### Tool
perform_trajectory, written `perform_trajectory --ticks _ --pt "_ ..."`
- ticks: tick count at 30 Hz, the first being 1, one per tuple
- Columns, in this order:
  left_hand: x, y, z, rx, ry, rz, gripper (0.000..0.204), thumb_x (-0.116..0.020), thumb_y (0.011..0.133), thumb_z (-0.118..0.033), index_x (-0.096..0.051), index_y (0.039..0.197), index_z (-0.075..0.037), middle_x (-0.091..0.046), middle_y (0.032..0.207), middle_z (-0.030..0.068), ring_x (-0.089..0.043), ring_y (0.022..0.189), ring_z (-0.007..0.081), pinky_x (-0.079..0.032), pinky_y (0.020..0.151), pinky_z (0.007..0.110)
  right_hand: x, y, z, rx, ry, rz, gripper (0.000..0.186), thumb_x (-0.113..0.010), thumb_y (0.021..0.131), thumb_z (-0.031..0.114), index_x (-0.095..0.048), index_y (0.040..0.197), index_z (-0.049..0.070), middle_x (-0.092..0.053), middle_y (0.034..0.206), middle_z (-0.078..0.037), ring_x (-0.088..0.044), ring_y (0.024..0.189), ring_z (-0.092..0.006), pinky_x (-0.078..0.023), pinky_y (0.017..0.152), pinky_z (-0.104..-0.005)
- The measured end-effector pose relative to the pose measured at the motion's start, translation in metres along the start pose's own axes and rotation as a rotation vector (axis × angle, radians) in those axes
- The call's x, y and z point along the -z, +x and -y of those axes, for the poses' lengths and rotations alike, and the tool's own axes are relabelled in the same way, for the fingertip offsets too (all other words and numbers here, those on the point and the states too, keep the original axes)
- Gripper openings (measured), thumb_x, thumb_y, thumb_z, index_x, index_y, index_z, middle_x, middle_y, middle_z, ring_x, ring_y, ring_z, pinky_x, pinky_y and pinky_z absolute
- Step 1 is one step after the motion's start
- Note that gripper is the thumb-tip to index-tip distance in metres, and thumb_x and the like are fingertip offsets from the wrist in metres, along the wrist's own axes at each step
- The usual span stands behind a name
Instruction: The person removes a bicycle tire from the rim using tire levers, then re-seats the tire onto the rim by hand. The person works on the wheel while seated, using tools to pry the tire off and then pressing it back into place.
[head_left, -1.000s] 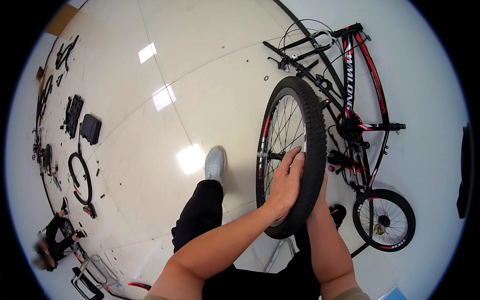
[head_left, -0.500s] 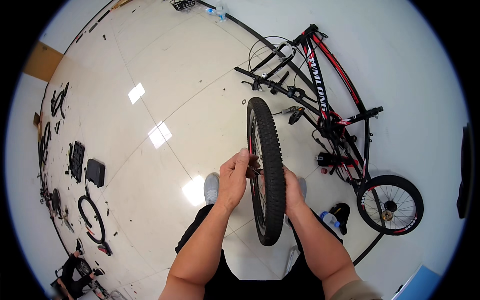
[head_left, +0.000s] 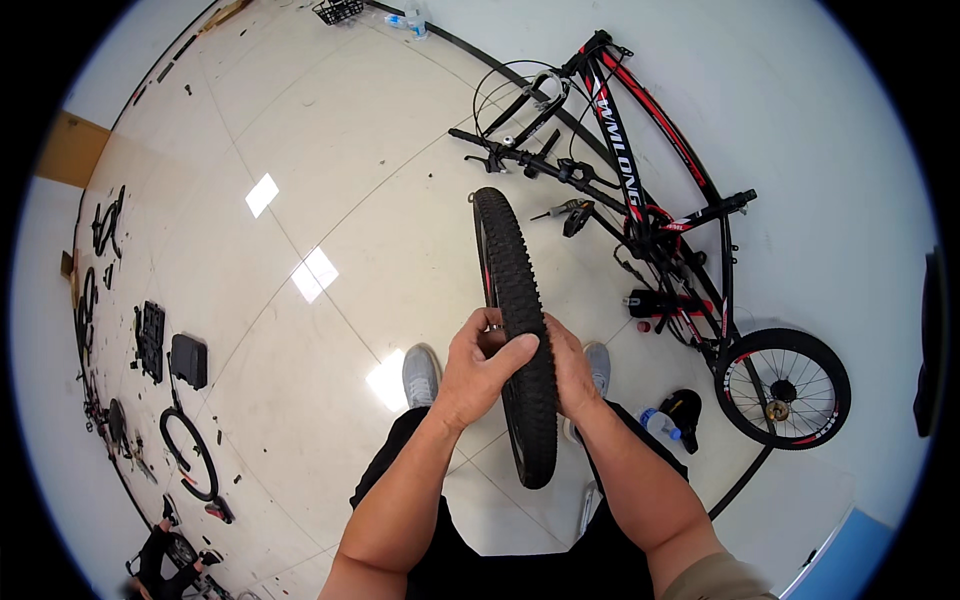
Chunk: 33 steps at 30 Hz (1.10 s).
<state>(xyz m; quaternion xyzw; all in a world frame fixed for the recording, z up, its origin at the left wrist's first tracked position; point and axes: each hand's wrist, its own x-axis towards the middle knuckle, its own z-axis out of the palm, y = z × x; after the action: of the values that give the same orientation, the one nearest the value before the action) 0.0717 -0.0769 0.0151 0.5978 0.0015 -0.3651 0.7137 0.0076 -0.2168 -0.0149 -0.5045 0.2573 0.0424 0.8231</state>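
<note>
A bicycle wheel (head_left: 512, 265) with a knobbly black tyre is held upright, nearly edge-on, between my hands. My left hand (head_left: 482, 368) grips its left side, the thumb lying across the tread and the fingers curled in by the rim and spokes. On the other side, my right hand (head_left: 571, 362) is closed against the wheel. The tyre hides part of its fingers. Further right, a black and red bicycle frame (head_left: 630, 180) lies by the wall, its other wheel (head_left: 783, 389) still fitted.
A black saddle (head_left: 684, 420) and a plastic bottle (head_left: 659, 424) lie right of my feet. On the floor at left are an open black tool case (head_left: 151, 341), a dark grey case (head_left: 188, 361) and a loose tyre (head_left: 188, 454). Another person (head_left: 165, 560) shows at lower left.
My left hand has moved from the spokes to the tyre, its thumb now over the tread. The wheel's top has shifted slightly left.
</note>
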Motion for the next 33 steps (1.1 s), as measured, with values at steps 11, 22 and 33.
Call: perform_trajectory --ticks 11,22,33 --pt "0.003 0.001 0.014 -0.236 -0.103 0.025 0.056 -0.081 0.089 -0.025 -0.052 0.130 0.000 -0.066 0.109 0.0057 -0.061 0.103 0.0137 -0.048 0.097 0.033 0.004 0.005 -0.002 0.155 0.044 0.120 0.048 -0.049 0.112 0.032 -0.054 0.145 -0.002 -0.067 0.124 -0.006 -0.063 0.112 -0.0123 -0.050 0.097 -0.0287" --pt "-0.015 0.001 0.036 -0.243 0.060 -0.106 0.048 -0.052 0.109 -0.029 -0.045 0.145 0.003 -0.061 0.123 0.0092 -0.057 0.111 0.0159 -0.047 0.100 0.031 -0.002 0.000 0.010 0.191 0.029 0.191 0.071 -0.070 0.100 0.037 -0.042 0.150 -0.006 -0.060 0.131 -0.010 -0.056 0.121 -0.0169 -0.044 0.107 -0.0327" --pt "-0.021 0.000 0.055 -0.271 0.007 -0.143 0.043 -0.056 0.109 -0.028 -0.051 0.139 0.002 -0.065 0.117 0.0077 -0.060 0.105 0.0137 -0.050 0.092 0.029 -0.003 -0.001 0.008 0.180 -0.096 0.059 0.050 -0.075 0.097 0.026 -0.059 0.132 -0.007 -0.069 0.110 -0.007 -0.064 0.100 -0.0123 -0.053 0.091 -0.0285"
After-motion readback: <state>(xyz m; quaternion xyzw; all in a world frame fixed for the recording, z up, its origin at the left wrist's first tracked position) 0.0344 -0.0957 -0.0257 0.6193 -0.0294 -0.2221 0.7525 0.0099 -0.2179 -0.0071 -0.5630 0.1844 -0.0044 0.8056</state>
